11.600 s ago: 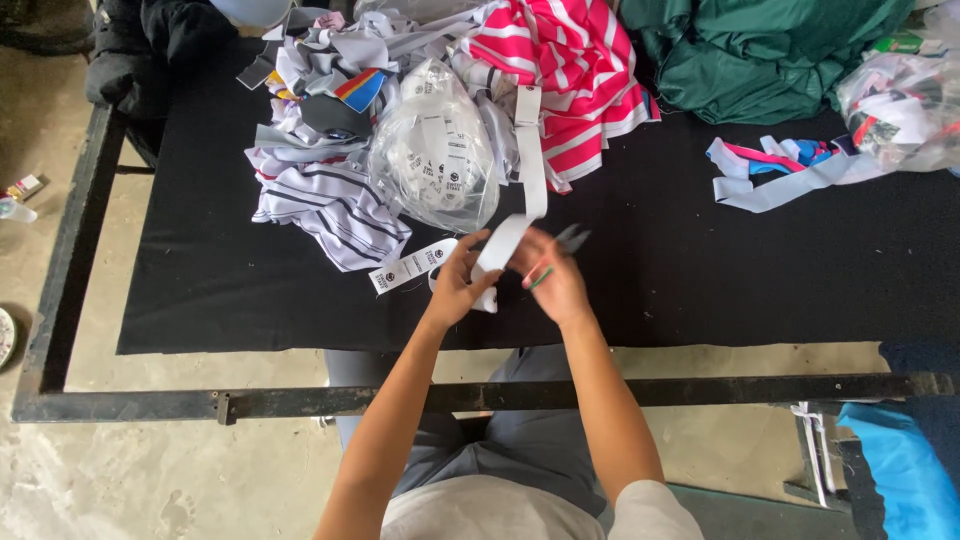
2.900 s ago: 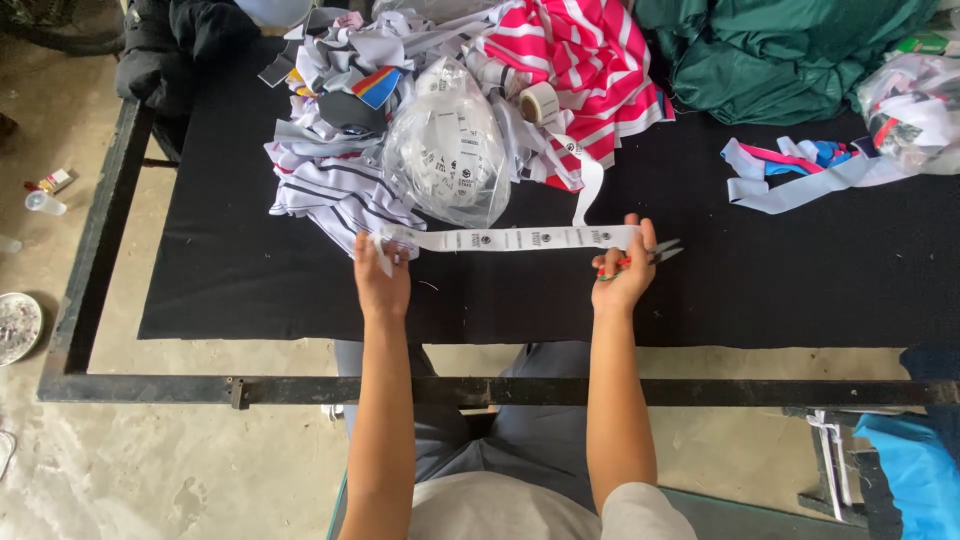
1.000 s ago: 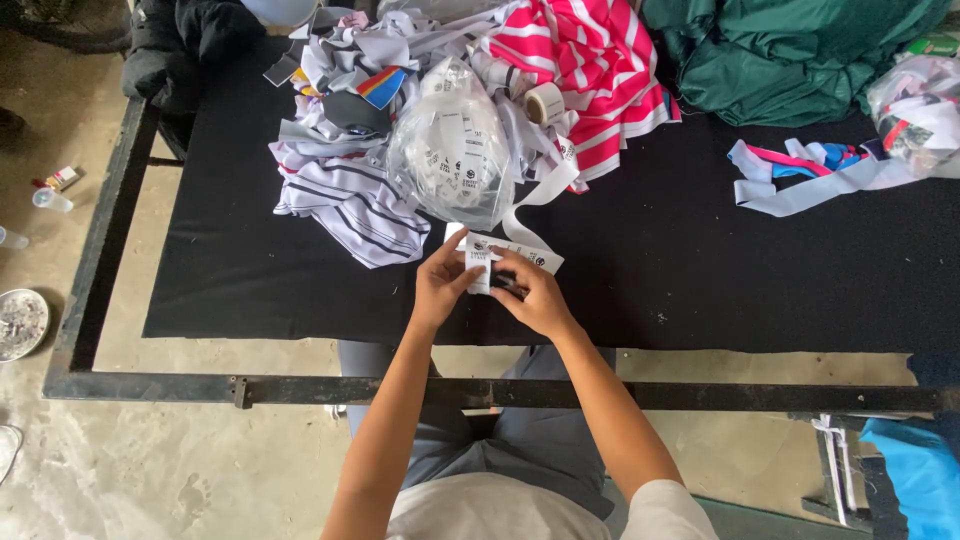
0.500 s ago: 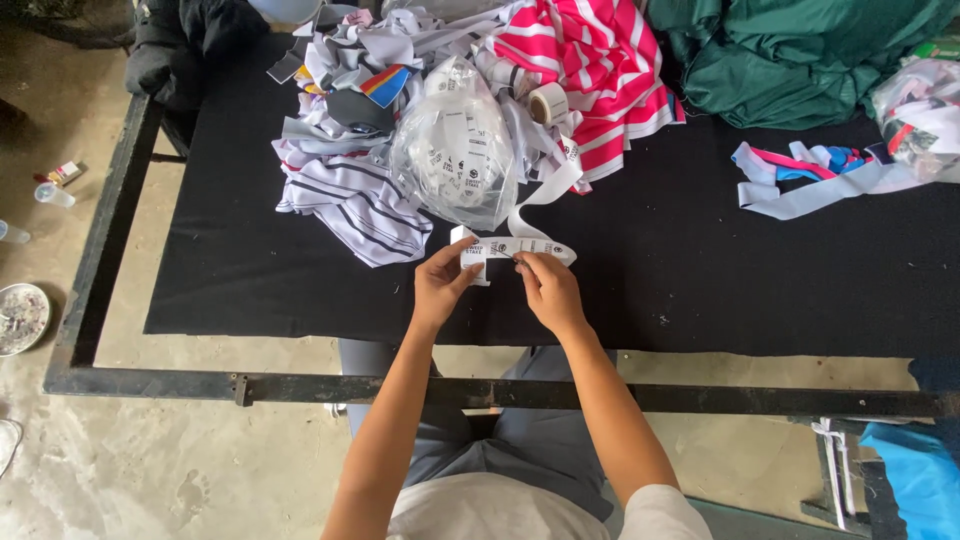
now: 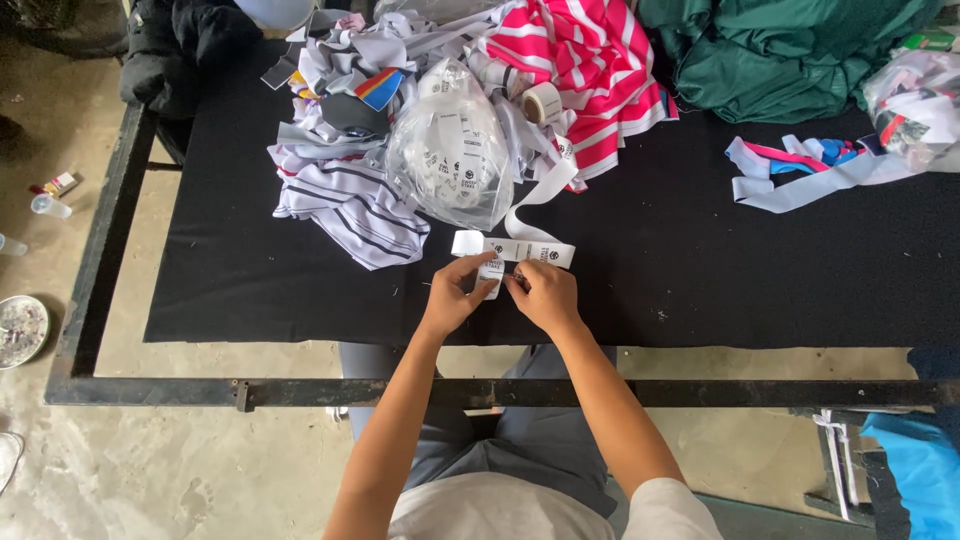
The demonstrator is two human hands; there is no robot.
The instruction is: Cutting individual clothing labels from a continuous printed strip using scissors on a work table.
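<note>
The white printed label strip (image 5: 515, 250) lies on the black-covered bench (image 5: 250, 290), near its front edge, with both hands meeting on its folded near end. To the left sits a crumpled white shirt with dark stripes (image 5: 345, 205). The left hand (image 5: 458, 297) pinches the folded label piece from the left; the right hand (image 5: 540, 295) pinches it from the right, fingertips almost touching. Just behind them a clear plastic bag of white labels (image 5: 455, 155) rests, the strip curling up toward it. Further right lie pink-and-white striped cloth (image 5: 590, 60), dark green fabric (image 5: 780, 55) and loose white tape strips (image 5: 800, 180).
</note>
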